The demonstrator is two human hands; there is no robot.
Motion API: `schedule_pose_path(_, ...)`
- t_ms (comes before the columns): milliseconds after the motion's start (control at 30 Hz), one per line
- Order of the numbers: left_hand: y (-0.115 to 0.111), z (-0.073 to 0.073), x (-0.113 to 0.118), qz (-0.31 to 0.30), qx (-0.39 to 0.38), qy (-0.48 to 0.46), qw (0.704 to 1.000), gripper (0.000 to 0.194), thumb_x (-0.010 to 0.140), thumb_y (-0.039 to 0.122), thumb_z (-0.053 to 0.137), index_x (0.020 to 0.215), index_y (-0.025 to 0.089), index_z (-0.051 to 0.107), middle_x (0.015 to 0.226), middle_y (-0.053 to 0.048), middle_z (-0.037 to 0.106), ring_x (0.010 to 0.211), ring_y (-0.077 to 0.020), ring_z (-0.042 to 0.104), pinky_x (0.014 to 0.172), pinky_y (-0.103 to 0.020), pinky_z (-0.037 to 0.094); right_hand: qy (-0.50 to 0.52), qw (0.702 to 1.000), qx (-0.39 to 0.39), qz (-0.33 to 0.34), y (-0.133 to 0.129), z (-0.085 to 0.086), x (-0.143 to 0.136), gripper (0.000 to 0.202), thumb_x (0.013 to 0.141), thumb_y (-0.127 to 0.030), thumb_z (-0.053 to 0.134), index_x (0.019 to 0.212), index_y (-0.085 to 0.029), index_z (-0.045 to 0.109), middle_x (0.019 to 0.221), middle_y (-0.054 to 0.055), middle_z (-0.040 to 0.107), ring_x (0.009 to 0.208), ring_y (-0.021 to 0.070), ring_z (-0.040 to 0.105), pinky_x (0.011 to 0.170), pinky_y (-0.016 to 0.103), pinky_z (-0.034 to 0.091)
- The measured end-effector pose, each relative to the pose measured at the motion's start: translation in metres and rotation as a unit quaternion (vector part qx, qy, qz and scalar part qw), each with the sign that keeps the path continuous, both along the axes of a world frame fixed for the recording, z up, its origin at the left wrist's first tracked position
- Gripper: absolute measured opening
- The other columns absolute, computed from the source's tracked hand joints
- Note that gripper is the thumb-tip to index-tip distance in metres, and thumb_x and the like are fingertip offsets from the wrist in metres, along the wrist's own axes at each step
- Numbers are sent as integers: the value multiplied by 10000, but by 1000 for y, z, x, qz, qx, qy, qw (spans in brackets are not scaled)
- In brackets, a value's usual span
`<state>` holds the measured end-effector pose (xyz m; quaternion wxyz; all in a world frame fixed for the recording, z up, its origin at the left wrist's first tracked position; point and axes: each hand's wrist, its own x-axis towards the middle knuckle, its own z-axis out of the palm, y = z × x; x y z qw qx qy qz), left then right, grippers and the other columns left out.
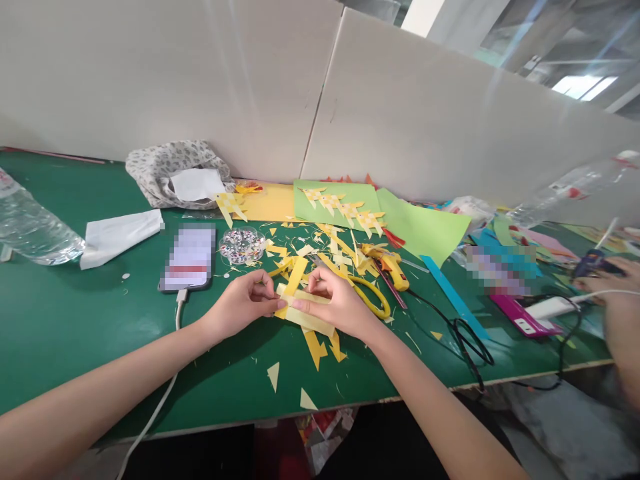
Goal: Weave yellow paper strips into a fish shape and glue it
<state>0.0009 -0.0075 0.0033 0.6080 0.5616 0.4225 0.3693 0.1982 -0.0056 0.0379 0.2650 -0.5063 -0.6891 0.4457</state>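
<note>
Between my hands are crossed paper strips [313, 315], pale yellow lying over and under a deeper yellow one. My left hand [253, 297] pinches their left end between thumb and fingertips. With its thumb pressed flat on the pale strip, my right hand [337, 303] grips the other side. Just below lie cut yellow paper pieces [315, 348] with pointed ends. Behind my fingers are yellow-handled scissors [377, 303], partly hidden by my right hand. A yellow glue gun [387, 263] lies to the right among many paper scraps [330, 247].
Woven paper fish [345, 208] rest on green card at the back. A phone [190, 257] on a charging cable and a round case of small beads [243, 245] stand left. A water bottle [37, 223] lies far left. Another person's hand [613, 280] is at right, near a power strip [525, 317].
</note>
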Motion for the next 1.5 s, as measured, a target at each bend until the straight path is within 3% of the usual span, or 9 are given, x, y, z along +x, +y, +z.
schedule_pose_path(200,-3,2,3,-33,-14,16,999,285,656,279,693,685,196,422,622,42,552,550,-86,536,561,-226,429,25,1000,19,1,2,-3,0,307,698,-404,652,736,-225,405,691,-42,513,643,123,546,605,273,439)
schedule_pose_path(433,-2,3,1,-16,-22,12,1000,285,658,260,689,680,190,413,652,32,573,570,-91,548,583,-236,429,101,994,-7,-34,7,-3,3,343,661,-346,697,726,-223,384,769,-19,591,748,140,607,729,316,479)
schedule_pose_path(667,-2,5,1,-12,-22,16,1000,277,670,255,682,679,188,414,656,37,557,563,-80,529,578,-228,418,71,997,-11,-8,5,-1,2,331,660,-334,701,769,-223,409,793,-21,559,679,115,564,674,289,465)
schedule_pose_path(1067,-5,11,4,-29,-63,19,997,308,629,262,711,701,182,423,739,19,604,616,-88,553,571,-224,460,26,996,70,-40,1,-2,-5,313,683,-325,673,748,-228,383,658,-53,520,602,111,532,612,262,457)
schedule_pose_path(1500,-3,7,5,-39,-39,2,998,287,667,280,684,697,187,414,606,49,537,550,-80,508,538,-217,439,36,995,89,-31,-1,0,-10,281,690,-294,662,726,-224,392,678,-49,491,614,107,534,609,261,461)
